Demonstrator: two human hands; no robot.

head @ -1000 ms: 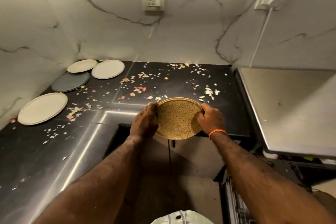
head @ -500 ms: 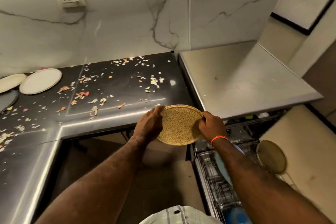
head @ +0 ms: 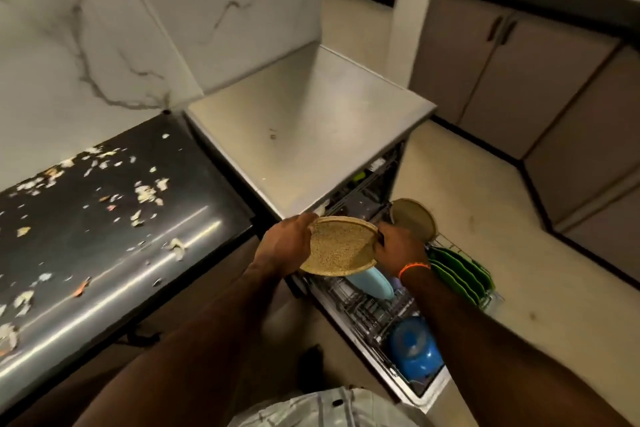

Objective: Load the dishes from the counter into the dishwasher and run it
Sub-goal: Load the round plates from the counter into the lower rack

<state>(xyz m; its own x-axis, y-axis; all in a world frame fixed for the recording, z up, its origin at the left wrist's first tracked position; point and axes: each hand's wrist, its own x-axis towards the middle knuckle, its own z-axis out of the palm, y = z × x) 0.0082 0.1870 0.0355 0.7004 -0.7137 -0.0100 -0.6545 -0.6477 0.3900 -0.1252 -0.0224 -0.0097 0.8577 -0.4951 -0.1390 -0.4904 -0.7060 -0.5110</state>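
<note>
I hold a speckled tan plate [head: 337, 246] by its rim with both hands: my left hand [head: 285, 246] grips the left edge, my right hand [head: 398, 246] the right edge. The plate hangs tilted above the pulled-out lower rack [head: 374, 308] of the open dishwasher [head: 304, 135]. In the rack stand another tan plate [head: 414, 218], several green plates [head: 460, 274], a light blue plate [head: 370, 282] and a blue bowl [head: 414, 347].
The black counter [head: 104, 236] on the left is strewn with food scraps. The dishwasher's steel top is bare. Brown cabinets [head: 519, 80] line the right side across a beige floor [head: 536, 288].
My view and both hands have swung right, carrying the tan plate from the counter's edge to above the dishwasher rack. The plates left on the counter have gone out of view.
</note>
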